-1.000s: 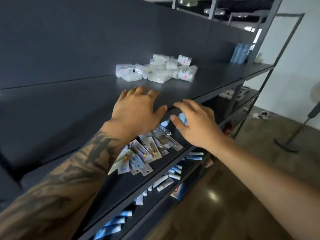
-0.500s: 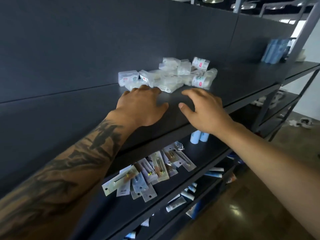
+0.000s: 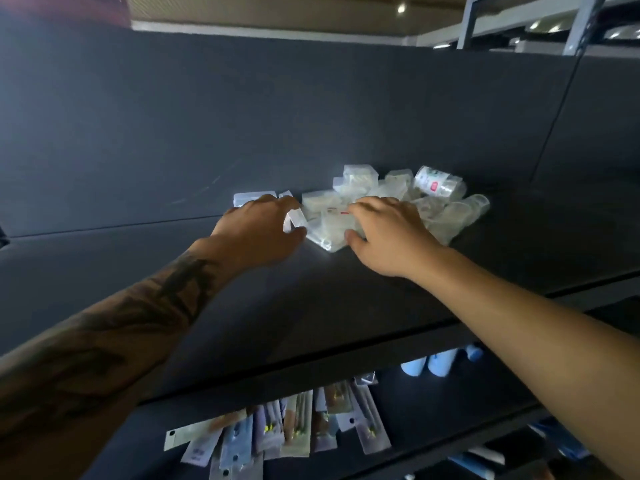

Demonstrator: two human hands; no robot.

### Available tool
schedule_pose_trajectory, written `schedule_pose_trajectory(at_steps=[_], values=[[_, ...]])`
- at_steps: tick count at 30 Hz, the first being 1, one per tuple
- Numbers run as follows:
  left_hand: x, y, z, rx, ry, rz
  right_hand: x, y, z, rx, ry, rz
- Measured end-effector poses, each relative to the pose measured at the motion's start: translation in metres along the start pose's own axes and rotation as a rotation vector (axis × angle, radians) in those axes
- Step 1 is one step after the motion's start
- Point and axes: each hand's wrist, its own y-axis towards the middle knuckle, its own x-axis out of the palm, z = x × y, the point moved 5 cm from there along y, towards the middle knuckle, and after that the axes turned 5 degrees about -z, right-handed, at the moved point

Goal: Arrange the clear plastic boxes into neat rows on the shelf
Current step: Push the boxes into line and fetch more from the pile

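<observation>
A loose heap of clear plastic boxes (image 3: 398,188) lies at the back of the dark shelf (image 3: 346,299), against the back panel. My left hand (image 3: 256,233) is at the heap's left edge; its thumb and forefinger pinch a small clear box (image 3: 295,219). Just behind its fingers stands another clear box (image 3: 252,198). My right hand (image 3: 388,237) is on the front of the heap, thumb and fingers curled round a flat clear box (image 3: 329,232). Several boxes on the right lie tilted, one with a red label (image 3: 434,183).
The shelf below holds flat blister packs (image 3: 301,420) near its front edge and pale blue tubes (image 3: 440,362) further right. A metal upright (image 3: 585,22) stands at the top right. The dark back panel (image 3: 242,116) closes the shelf behind the heap.
Both hands have moved forward across the shelf from its front edge into the heap of boxes, and each has closed on a box. The view has tilted up.
</observation>
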Motion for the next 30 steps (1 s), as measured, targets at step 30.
schedule_pose_trajectory(at_steps=[30], values=[[0.014, 0.047, -0.038, 0.175, 0.364, 0.194, 0.012, 0.06, 0.015, -0.187, 0.148, -0.048]])
